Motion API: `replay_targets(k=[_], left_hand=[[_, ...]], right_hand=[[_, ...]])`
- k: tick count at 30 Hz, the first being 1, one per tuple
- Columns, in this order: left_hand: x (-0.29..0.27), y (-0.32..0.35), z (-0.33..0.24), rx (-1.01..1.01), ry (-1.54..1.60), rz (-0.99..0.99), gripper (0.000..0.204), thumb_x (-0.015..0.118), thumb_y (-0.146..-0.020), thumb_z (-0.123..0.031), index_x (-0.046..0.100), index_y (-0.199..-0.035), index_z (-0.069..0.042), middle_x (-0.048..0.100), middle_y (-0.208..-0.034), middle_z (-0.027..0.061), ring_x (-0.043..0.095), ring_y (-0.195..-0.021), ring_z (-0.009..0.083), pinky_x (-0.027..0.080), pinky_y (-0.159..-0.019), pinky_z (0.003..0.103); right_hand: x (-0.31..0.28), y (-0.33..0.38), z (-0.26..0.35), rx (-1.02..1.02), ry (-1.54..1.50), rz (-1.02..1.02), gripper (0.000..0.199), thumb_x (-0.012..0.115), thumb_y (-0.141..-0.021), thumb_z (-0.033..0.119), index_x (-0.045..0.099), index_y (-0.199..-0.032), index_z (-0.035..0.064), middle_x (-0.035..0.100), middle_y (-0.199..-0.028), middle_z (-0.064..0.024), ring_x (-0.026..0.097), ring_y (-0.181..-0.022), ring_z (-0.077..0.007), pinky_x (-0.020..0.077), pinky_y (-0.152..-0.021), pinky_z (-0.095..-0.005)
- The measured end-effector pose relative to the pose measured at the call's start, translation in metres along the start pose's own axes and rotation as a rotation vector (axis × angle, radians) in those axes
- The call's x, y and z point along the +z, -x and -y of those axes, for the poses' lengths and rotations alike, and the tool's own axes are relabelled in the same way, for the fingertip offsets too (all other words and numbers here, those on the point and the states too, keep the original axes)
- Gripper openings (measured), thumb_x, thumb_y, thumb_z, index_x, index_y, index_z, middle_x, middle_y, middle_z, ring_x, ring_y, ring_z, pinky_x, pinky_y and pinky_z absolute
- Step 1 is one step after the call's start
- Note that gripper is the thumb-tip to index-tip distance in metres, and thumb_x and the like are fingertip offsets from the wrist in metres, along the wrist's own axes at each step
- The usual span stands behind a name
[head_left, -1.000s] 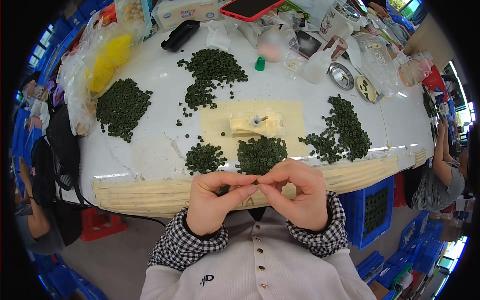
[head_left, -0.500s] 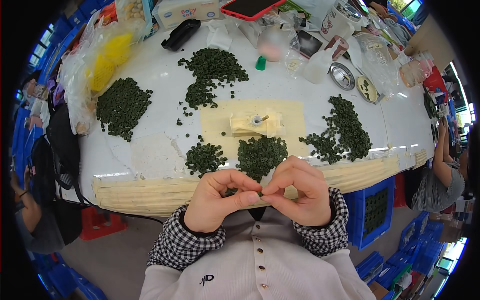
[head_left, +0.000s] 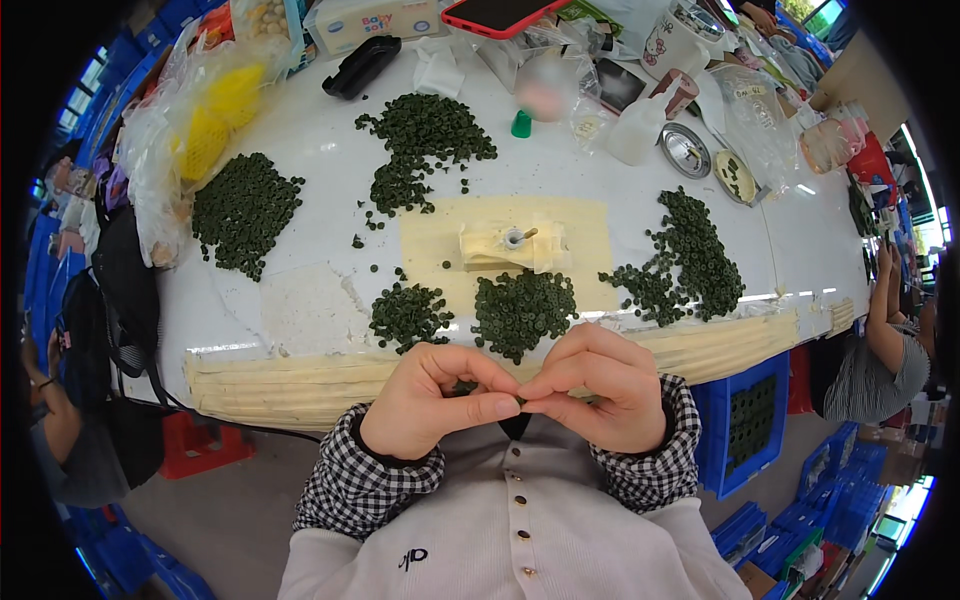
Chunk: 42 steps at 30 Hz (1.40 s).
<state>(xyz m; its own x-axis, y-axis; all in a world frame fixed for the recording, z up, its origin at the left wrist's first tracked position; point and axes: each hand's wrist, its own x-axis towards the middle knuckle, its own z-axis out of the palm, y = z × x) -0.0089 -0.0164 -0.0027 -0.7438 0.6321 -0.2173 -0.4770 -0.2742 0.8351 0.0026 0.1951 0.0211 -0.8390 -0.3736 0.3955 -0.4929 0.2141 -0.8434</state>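
The left hand (head_left: 425,400) is curled, thumb and forefinger pinched toward the right hand (head_left: 600,395), which mirrors it; the fingertips meet just above the chest, below the near edge of the surface (head_left: 300,210). Between them sits a small dark green ring (head_left: 520,402), mostly hidden, so how it is gripped cannot be told exactly. A few more green rings (head_left: 462,386) show inside the hollow of the left palm, so that hand is closed loosely round a small stock while its fingertips work one piece.

To do this step well, in my judgement, the pinch should stay light and at the fingertips, with the palm cupped so the spare rings do not spill onto the lap. Keeping both hands close to the edge would let any dropped piece land on the surface.

Beyond the hands, two heaps (head_left: 522,312) of the same rings lie just behind the taped edge, one on a yellow sheet (head_left: 590,235) and a smaller one (head_left: 408,315) to its left. A folded yellow pad with a small peg (head_left: 513,240) sits in the sheet's middle. Further heaps lie to the far left (head_left: 243,210), centre back (head_left: 425,140) and right (head_left: 695,255). Bags, bottles and a red phone (head_left: 500,14) crowd the back.
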Motion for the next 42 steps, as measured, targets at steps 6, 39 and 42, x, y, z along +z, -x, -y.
replay_targets(k=[6, 39, 42], left_hand=[[-0.003, -0.002, -0.007, -0.015, -0.070, 0.075, 0.010, 0.070, -0.082, -0.004, 0.068, -0.091, 0.001, 0.069, -0.085, 0.0050, 0.060, -0.078, 0.0082, 0.047, -0.072, 0.022], [0.009, 0.006, -0.002, 0.206, -0.352, -0.266, 0.009, 0.067, -0.082, -0.002, 0.069, -0.090, 0.002, 0.060, -0.070, -0.0047, 0.039, -0.056, -0.0013, 0.031, -0.049, 0.017], [0.010, 0.006, -0.001, 0.225, -0.370, -0.280, 0.009, 0.067, -0.082, -0.001, 0.069, -0.090, 0.002, 0.059, -0.071, -0.0043, 0.039, -0.055, -0.0010, 0.030, -0.048, 0.017]], right_hand=[[-0.003, -0.001, 0.001, -0.109, 0.059, 0.052, 0.019, 0.077, -0.070, 0.005, 0.068, -0.087, 0.0048, 0.059, -0.079, -0.0061, 0.058, -0.065, -0.0189, 0.0458, -0.054, -0.0275], [0.022, 0.003, -0.002, 0.269, -0.202, -0.149, 0.013, 0.067, -0.077, -0.006, 0.067, -0.089, -0.0021, 0.062, -0.084, -0.0091, 0.063, -0.072, -0.0129, 0.0527, -0.062, -0.0226], [0.023, 0.004, -0.004, 0.292, -0.223, -0.152, 0.013, 0.067, -0.076, -0.005, 0.066, -0.088, -0.0017, 0.062, -0.084, -0.0090, 0.063, -0.072, -0.0130, 0.0521, -0.063, -0.0225]])
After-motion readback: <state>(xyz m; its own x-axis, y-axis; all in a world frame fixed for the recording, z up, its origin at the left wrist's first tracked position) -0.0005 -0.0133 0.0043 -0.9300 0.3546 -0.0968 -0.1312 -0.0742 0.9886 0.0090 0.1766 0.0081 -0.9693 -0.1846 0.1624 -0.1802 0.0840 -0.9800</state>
